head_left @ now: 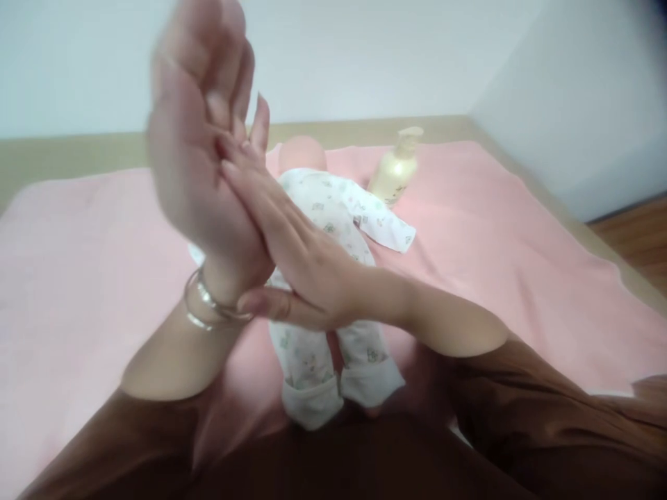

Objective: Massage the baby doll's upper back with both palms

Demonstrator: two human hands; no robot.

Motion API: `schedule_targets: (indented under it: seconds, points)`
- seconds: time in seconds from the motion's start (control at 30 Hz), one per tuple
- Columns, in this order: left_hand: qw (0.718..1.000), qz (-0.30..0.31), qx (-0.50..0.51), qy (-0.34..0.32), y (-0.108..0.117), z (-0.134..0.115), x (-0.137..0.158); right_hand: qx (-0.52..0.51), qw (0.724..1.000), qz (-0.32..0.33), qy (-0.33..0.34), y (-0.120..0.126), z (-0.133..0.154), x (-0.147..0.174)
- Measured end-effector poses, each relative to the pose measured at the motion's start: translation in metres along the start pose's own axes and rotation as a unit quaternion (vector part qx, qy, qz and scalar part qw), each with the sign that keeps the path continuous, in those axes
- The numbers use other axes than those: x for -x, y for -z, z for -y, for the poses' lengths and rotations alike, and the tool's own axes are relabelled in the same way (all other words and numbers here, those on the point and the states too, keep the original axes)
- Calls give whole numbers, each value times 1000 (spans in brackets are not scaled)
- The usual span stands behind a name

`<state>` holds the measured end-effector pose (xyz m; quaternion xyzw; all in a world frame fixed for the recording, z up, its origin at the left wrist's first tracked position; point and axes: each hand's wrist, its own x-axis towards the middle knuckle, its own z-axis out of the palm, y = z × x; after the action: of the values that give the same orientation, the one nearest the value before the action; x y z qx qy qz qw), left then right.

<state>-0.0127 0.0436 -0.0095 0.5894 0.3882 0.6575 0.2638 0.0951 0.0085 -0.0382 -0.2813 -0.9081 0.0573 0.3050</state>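
My left hand (pixel 201 146) is raised upright, palm turned to the right, fingers stretched out; silver bangles (pixel 211 298) circle its wrist. Flat against that palm lies my right hand (pixel 302 257), its fingers extended and its thumb by the left wrist near the bangles. No object shows between the two hands. Behind and below them a baby doll (pixel 328 201) in a white patterned suit lies on a pink blanket (pixel 463 236). Its middle and one arm are partly covered by my hands. The doll's trouser cuffs (pixel 313 399) are folded up and point toward me.
A cream pump bottle (pixel 396 167) stands on the blanket beyond the doll's sleeve, on the right. The blanket covers a beige surface (pixel 432 127) that meets a pale wall (pixel 365 62). Wooden flooring (pixel 636 243) shows at the far right.
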Motion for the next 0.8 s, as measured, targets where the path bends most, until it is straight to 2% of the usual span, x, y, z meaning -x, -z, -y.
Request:
schedule_targets:
  seconds: [0.03, 0.07, 0.1, 0.13, 0.17, 0.23, 0.33, 0.4, 0.47, 0.6, 0.8]
  points:
    - [996, -23, 77, -31, -6, 10, -1, -17, 1000, 1, -7, -4, -10, -2]
    - [993, -29, 112, -24, -12, 22, -2, -28, 1000, 3, -11, -8, -21, -4]
    - [991, -49, 122, 21, -17, 35, -4, -38, 999, 11, -16, -13, -35, -7]
    - [988, -56, 112, 91, -21, 50, -6, -46, 998, 15, -28, -19, -50, -9]
    - [985, -63, 94, 131, -24, 66, -8, -52, 998, 24, -39, -25, -65, -10]
    - [984, -75, 19, 159, -27, 99, -10, -59, 996, 56, -46, -37, -93, -12]
    - [988, -66, -26, 139, -28, 139, -9, -46, 993, 88, -62, -52, -122, -9]
    - [990, -50, -31, 125, -28, 154, -7, -33, 993, 86, -70, -58, -129, -5]
    - [992, -34, -40, 117, -27, 160, -6, -26, 995, 72, -71, -61, -131, -2]
    - [992, -23, -57, 112, -26, 152, -1, -41, 995, 39, -80, -64, -133, 0]
    - [991, 6, -122, 52, -17, 151, 13, -51, 987, -8, -155, -71, -144, -1]
